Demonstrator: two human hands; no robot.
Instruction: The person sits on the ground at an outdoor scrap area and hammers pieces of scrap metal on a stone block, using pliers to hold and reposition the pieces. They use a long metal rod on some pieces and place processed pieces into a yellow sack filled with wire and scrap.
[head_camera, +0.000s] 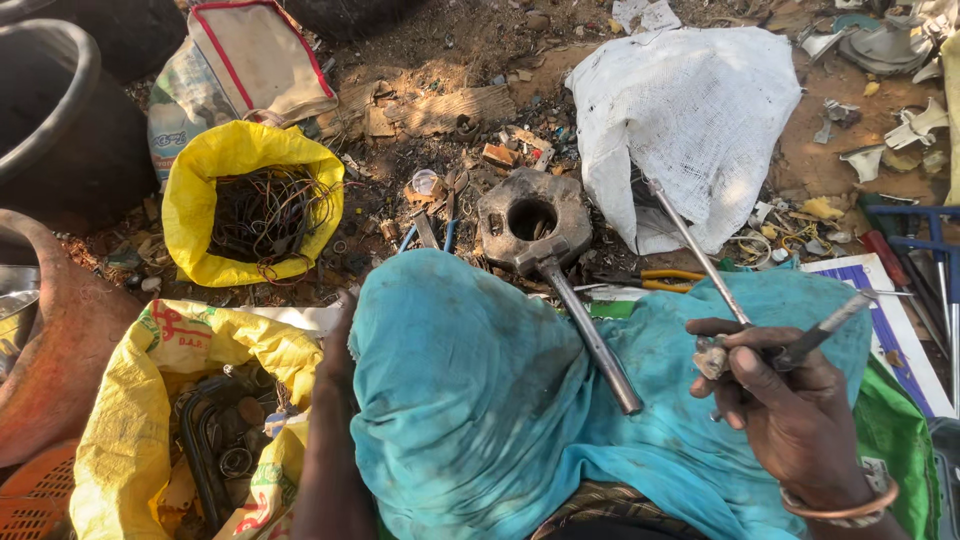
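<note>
In my right hand (790, 400) I see a small greyish metal piece (712, 357) pinched at the fingertips, and the same hand is closed around a dark slim tool (820, 332) that sticks out to the upper right. What the small piece actually is, I cannot make out; fingers cover most of it. A thin metal rod (695, 250) runs up from the hand toward the white woven sack (690, 120), and I cannot tell whether the hand grips it or it only passes behind.

My left hand (340, 335) is mostly hidden behind the teal cloth (480, 400) over my lap, so I cannot tell whether it is clenched or loose. It sits at the edge of the near yellow sack (130, 420), which holds dark metal scrap.

A heavy metal block with a round hole (532, 222) lies on the ground ahead, its handle (595, 340) resting across the cloth.

The ground is bare dirt (480, 50) strewn with small scrap. A second yellow sack (250, 205) holds tangled wires, and yellow-handled pliers (665, 280) lie just beside the cloth. A dark tub (60, 110) is cut off at the left edge.
</note>
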